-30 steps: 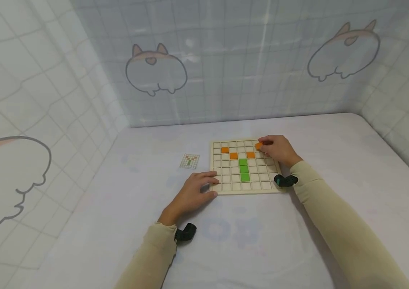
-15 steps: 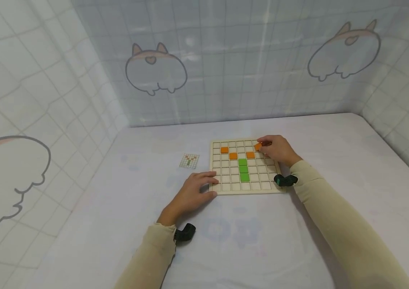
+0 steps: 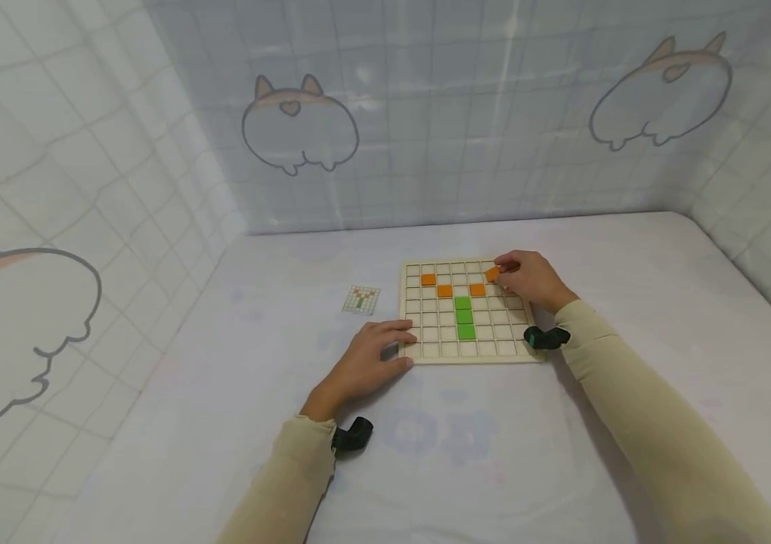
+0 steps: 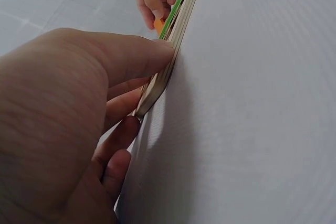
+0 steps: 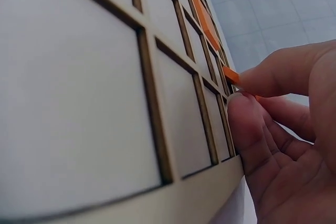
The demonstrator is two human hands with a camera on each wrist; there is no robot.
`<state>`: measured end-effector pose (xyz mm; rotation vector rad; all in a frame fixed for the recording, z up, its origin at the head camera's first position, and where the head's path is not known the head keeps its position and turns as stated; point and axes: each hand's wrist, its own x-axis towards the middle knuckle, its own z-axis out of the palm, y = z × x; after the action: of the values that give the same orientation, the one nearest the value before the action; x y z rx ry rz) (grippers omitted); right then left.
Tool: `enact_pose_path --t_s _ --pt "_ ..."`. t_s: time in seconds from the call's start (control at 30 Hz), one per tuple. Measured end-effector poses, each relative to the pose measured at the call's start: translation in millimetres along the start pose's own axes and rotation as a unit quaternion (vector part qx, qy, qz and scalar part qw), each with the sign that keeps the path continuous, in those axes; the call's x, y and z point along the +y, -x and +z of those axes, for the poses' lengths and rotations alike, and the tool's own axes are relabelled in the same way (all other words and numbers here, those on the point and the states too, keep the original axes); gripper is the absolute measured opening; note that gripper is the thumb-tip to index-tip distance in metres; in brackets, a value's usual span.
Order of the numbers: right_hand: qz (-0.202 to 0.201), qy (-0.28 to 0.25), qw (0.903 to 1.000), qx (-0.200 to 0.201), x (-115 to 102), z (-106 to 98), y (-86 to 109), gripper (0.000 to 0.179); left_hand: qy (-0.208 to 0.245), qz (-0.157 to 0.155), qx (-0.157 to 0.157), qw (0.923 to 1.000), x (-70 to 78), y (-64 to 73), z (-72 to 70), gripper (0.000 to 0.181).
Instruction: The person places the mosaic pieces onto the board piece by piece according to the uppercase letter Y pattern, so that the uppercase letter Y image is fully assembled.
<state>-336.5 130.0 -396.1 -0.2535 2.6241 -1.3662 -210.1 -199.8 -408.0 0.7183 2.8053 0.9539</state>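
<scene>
A cream square grid board (image 3: 429, 350) lies on the table between the hands. My left hand (image 3: 370, 361) rests on its near left corner, thumb at the front and fingers over the left edge. In the left wrist view the thumb (image 4: 139, 56) touches the board's edge. My right hand (image 3: 530, 279) pinches an orange tile (image 3: 492, 274) between thumb and fingers at the far right of the grid. That tile (image 5: 230, 74) sits tilted and partly covered in the right wrist view. Several orange tiles (image 3: 444, 291) and a column of green tiles (image 3: 466, 316) lie in the squares.
A small pattern card (image 3: 361, 299) with a Y-shaped design lies left of the board. White cloth (image 3: 440, 461) covers the table. Tile-patterned curtains with animal drawings (image 3: 300, 128) hang at the back and sides. Black wrist devices (image 3: 353, 436) sit at both cuffs.
The head view has shifted slightly. My right hand keeps hold of the orange tile at the same corner, with the tile turning slightly. The left hand stays in place.
</scene>
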Motion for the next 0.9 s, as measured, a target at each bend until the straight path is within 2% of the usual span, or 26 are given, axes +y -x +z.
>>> enact_pose_path --t_s 0.1,0.3,0.63,0.9 --pt "0.001 0.0 1.0 0.001 -0.9 -1.5 0.9 0.041 0.0 0.004 0.003 1.0 2.4 -1.3 -1.0 0.036" --pt "0.005 0.008 0.9999 -0.006 -1.7 0.1 0.6 0.041 0.003 -0.006 -0.002 1.0 4.2 0.6 -2.4 0.036" --pt "-0.002 0.034 0.9994 0.011 -2.1 2.7 0.2 0.041 0.006 0.0 0.002 1.0 3.9 0.7 -1.5 0.035" --pt "0.002 0.053 0.9986 0.009 -7.3 3.0 1.5 0.041 0.004 -0.012 -0.002 0.9999 5.0 0.8 -2.7 0.035"
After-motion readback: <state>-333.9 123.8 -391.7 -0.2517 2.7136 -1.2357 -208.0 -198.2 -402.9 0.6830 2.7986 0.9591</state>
